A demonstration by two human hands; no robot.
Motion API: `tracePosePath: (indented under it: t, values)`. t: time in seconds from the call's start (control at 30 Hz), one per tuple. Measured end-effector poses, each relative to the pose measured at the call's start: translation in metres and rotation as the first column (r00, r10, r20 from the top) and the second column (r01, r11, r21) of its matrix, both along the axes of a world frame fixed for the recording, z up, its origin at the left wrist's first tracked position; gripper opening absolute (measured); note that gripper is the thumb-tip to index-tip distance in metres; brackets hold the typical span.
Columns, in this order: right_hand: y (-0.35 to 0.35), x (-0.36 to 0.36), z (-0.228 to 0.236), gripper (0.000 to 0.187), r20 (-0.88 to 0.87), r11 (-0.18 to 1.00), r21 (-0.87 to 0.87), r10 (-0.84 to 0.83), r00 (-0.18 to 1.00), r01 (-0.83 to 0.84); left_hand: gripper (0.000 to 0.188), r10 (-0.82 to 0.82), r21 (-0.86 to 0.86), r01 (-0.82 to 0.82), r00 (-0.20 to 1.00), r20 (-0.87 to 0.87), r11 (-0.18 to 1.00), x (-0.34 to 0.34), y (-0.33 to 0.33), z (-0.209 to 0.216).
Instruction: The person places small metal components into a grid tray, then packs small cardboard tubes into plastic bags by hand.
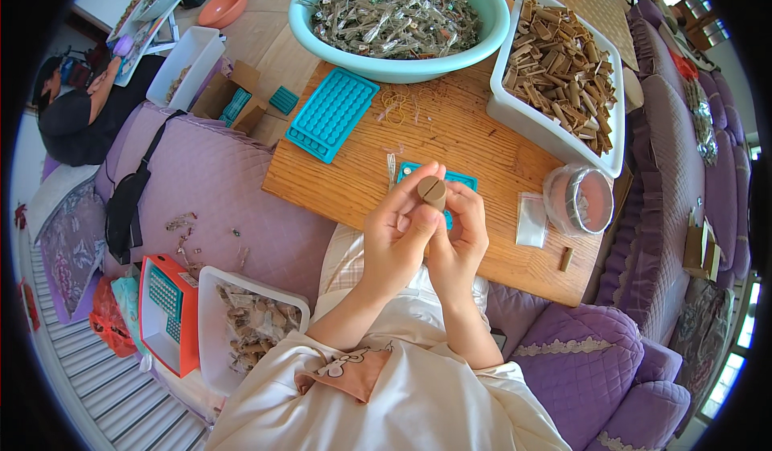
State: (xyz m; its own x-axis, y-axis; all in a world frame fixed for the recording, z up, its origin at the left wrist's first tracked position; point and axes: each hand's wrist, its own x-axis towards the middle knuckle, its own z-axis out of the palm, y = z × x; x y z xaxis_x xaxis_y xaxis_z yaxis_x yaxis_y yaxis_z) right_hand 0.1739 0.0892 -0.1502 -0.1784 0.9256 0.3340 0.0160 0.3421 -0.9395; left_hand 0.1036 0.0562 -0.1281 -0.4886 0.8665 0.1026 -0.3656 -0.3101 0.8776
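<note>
A small brown cylinder (432, 191) with a straight slit across its round end stands upright between both hands, above the front of the wooden table. My left hand (396, 234) closes around it from the left, the thumb pressed against its side. From the right, my right hand (461, 230) grips it too, fingers curled together. Below the hands lies a teal tray (466, 181), largely covered by them. Further off to the left, a bigger teal tray (331, 117) has rows of round cells. A thin pale strip (392, 169) lies beside the hands.
On the wooden table (322, 189) stand a light blue basin (402, 69) of plastic-wrapped pieces and a white tub (515, 121) of brown pieces. Right are a round container (555, 200), a clear bag (531, 218) and a brown piece (567, 259). An orange-red box (190, 322) sits lower left.
</note>
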Motion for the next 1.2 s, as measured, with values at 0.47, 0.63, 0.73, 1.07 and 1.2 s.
tracePosePath:
  t: [0.47, 0.63, 0.73, 1.07, 1.2]
  values:
    - [0.007, 0.011, 0.018, 0.028, 0.380, 0.976, -0.002, 0.202, 0.903, -0.217, 0.045, 0.060, -0.053, -0.065, 0.994, -0.095, 0.996, 0.007, 0.006, -0.014]
    - [0.008, 0.004, 0.014, 0.021, 0.352, 0.982, 0.123, 0.094, 0.931, -0.146, 0.041, -0.091, -0.021, 0.106, 0.924, 0.372, 0.994, 0.001, 0.011, -0.014]
    - [0.009, 0.006, 0.013, 0.021, 0.431, 0.977, 0.157, 0.066, 0.900, -0.147, 0.038, -0.205, 0.079, 0.208, 0.698, 0.687, 0.975, -0.005, 0.016, -0.019]
    - [0.015, 0.022, 0.006, 0.019, 0.445, 0.987, 0.085, 0.087, 0.891, -0.139, 0.045, -0.417, 0.255, 0.339, 0.603, 0.680, 0.906, 0.002, 0.021, -0.039]
    - [0.023, 0.040, 0.013, 0.026, 0.495, 0.969, -0.096, 0.244, 0.834, -0.226, 0.044, -0.434, 0.219, 0.387, 0.651, 0.622, 0.895, 0.007, 0.024, -0.053]
